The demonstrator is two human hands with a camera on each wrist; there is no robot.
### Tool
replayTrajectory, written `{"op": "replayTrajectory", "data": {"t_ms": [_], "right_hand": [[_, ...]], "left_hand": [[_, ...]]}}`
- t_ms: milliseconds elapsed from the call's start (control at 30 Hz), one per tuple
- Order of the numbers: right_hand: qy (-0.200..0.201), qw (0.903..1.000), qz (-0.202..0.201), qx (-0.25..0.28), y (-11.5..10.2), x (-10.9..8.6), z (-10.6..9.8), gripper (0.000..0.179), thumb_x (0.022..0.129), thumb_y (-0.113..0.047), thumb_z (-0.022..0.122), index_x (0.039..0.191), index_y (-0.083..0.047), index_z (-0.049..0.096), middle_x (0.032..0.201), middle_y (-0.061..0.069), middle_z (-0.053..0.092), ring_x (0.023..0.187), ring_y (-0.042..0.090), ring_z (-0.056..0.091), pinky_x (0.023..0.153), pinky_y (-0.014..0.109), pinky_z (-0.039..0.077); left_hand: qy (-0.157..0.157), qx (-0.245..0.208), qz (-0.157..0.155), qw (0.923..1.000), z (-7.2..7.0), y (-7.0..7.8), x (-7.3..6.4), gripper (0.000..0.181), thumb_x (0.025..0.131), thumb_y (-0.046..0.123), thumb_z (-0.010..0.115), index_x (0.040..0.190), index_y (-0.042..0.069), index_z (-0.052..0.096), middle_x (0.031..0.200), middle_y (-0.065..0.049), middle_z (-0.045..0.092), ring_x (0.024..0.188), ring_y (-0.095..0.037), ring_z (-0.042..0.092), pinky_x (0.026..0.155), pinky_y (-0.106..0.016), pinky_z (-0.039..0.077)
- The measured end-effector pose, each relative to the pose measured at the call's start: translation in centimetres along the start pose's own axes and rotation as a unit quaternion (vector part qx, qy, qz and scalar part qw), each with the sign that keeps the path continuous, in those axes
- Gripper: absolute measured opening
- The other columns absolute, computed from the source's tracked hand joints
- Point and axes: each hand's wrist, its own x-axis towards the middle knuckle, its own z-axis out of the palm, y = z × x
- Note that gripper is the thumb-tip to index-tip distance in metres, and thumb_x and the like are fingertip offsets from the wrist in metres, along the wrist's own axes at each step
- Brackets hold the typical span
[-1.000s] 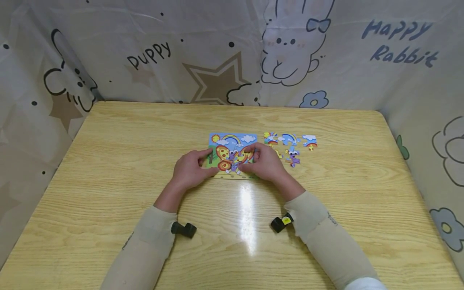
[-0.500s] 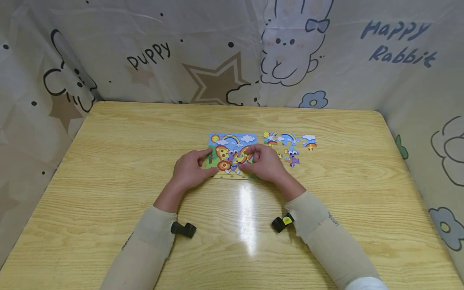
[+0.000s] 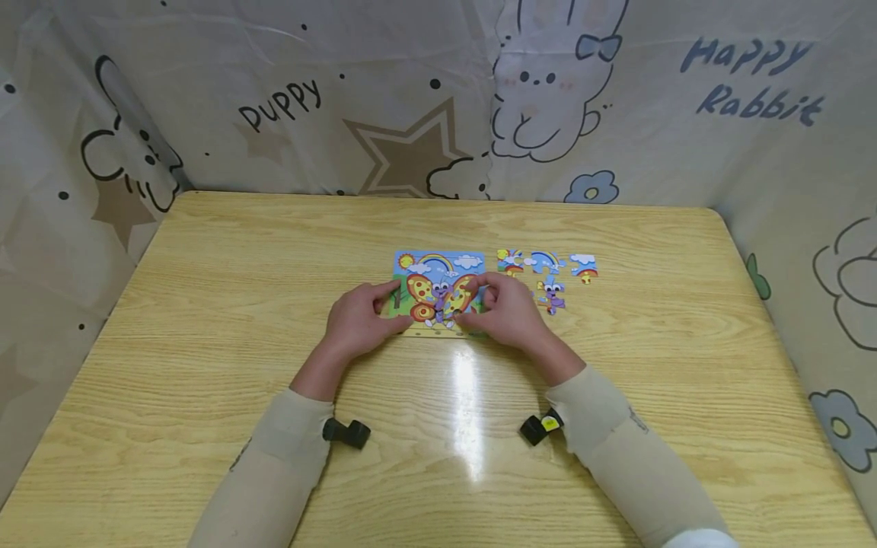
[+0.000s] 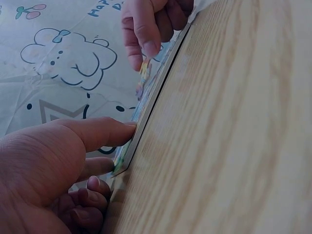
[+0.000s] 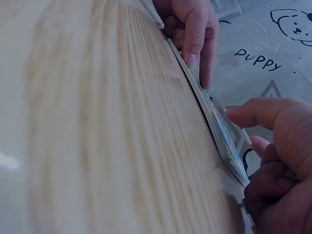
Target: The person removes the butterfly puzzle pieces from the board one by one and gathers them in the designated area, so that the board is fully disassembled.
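Observation:
A picture puzzle board (image 3: 441, 266), printed with a butterfly under a rainbow, lies flat on the table. My left hand (image 3: 363, 320) rests at its left side, thumb and forefinger extended onto the board. In the left wrist view, the left hand's other fingers bend in beside the board's corner. Over the board's right half, my right hand (image 3: 507, 308) pinches a yellow-and-red jigsaw piece (image 3: 458, 300) between thumb and forefinger. In the left wrist view this jigsaw piece (image 4: 143, 80) stands tilted above the board. Whether its lower edge touches the board cannot be told.
Several loose jigsaw pieces lie right of the board, among them a rainbow piece (image 3: 546, 261), a cloud piece (image 3: 584, 265) and a purple-faced piece (image 3: 552, 295). My right hand partly hides another. The wooden table (image 3: 226, 266) ends against a printed cloth backdrop (image 3: 274, 152).
My right hand and forearm have shifted slightly right, and the pinched jigsaw piece has moved with them, uncovering more of the printed butterfly's middle. My left hand has stayed in place.

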Motion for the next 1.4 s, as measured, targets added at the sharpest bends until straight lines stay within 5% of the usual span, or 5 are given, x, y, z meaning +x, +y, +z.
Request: {"op": "replayTrajectory", "data": {"t_ms": [1400], "right_hand": [[0.088, 0.9961, 0.000, -0.009, 3.6, -3.9, -6.5, 0.040, 0.080, -0.015, 0.085, 0.114, -0.005, 0.066, 0.060, 0.001, 0.032, 0.053, 0.015, 0.030, 0.063, 0.032, 0.037]], "left_hand": [[0.000, -0.010, -0.001, 1.0000, 0.0, -0.1, 0.0, 0.067, 0.083, 0.039, 0.080, 0.143, 0.018, 0.058, 0.079, -0.005, 0.047, 0.068, -0.021, 0.041, 0.062, -0.035, 0.028]]}}
